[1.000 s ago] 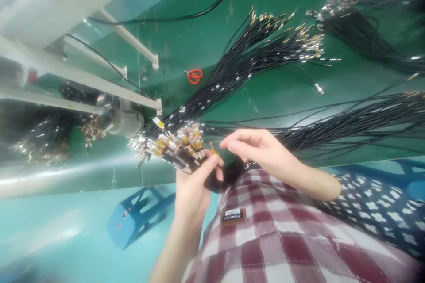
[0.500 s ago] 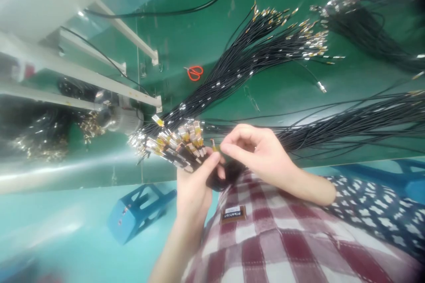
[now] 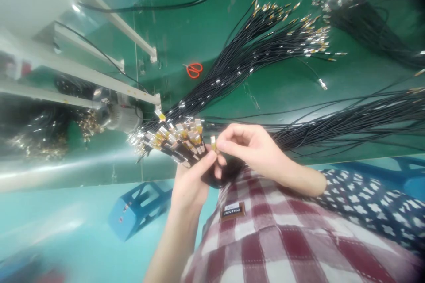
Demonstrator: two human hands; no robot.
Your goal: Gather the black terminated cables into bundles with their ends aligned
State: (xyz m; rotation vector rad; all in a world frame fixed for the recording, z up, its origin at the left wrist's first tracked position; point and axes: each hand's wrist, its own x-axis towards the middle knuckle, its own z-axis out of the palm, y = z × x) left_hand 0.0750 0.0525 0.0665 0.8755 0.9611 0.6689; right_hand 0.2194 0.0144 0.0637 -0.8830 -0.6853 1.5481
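Observation:
My left hand (image 3: 195, 177) is closed around a bundle of black cables, whose metal connectors with yellow parts (image 3: 179, 137) fan out above the fingers. Between its thumb and fingertips a single cable connector (image 3: 213, 142) stands up, apart from the rest. The fingertips of my right hand (image 3: 247, 143) are pinched together at this connector's right side. Its other fingers are curled. Black cable (image 3: 221, 177) from the bundle hangs below the hands, against the checked apron (image 3: 265, 230).
Long bundles of black cables (image 3: 232, 66) lie across the green table (image 3: 172, 35), with another bundle (image 3: 345, 119) at right. Red-handled scissors (image 3: 194, 70) lie behind the hands. White metal legs (image 3: 126, 86) and a grey motor (image 3: 124, 118) stand at left. Below is a blue stool (image 3: 136, 212).
The single connector has turned, so its metal end now shows broad and bright. My right hand has shifted slightly left with it. The cables on the table lie as before.

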